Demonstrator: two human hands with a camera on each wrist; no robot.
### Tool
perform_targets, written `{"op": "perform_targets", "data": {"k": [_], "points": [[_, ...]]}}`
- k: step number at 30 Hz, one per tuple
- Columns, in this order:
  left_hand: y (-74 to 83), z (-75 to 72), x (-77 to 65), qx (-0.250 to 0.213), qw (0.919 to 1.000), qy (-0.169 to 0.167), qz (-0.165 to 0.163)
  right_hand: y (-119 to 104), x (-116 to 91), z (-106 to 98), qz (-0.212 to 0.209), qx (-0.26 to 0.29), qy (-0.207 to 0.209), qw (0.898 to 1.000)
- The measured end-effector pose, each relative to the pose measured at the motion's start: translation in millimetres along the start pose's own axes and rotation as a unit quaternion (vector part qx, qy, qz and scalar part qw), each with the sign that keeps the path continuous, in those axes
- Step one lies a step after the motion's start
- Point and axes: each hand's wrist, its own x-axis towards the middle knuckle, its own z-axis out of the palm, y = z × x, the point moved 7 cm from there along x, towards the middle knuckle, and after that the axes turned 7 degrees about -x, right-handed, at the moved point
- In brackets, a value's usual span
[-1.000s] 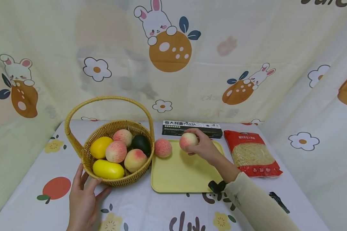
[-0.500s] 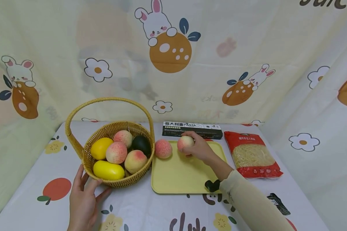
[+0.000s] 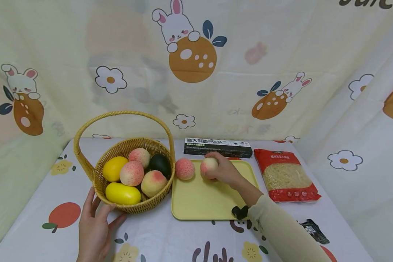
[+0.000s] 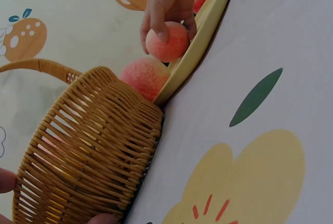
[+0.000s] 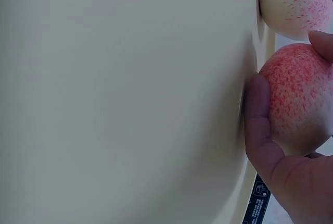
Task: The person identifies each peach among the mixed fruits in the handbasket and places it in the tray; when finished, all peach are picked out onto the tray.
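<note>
Peach in right hand

In my head view, the right forearm slants in from the lower right, and the right hand grips with bent fingers. I have the left hand lower, its digits loosely spread.

From here, the tray's near middle leaves room to pass — the right hand with its peach fills the far middle, basket and second peach crowd the left, a sleeve the near-right corner.
</note>
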Motion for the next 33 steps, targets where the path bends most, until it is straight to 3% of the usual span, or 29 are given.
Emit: {"op": "perform_targets", "data": {"k": [11, 23, 33], "points": [[-0.1, 0.5, 0.1, -0.002, 1.0000, -0.003, 0.003, -1.0, -3.5, -2.8, -0.012, -0.020, -0.008, 1.000], [-1.9, -1.5, -0.5, 0.003, 1.0000, 0.007, 0.002, 0.5, -12.7, -6.5, -0.014, 0.007, -0.013, 1.000], [-2.0, 0.0, -0.1, 0.002, 1.0000, -0.001, 0.001, 7.7, -26.2, -22.5, -0.010, 0.044, -0.013, 0.999]]}}
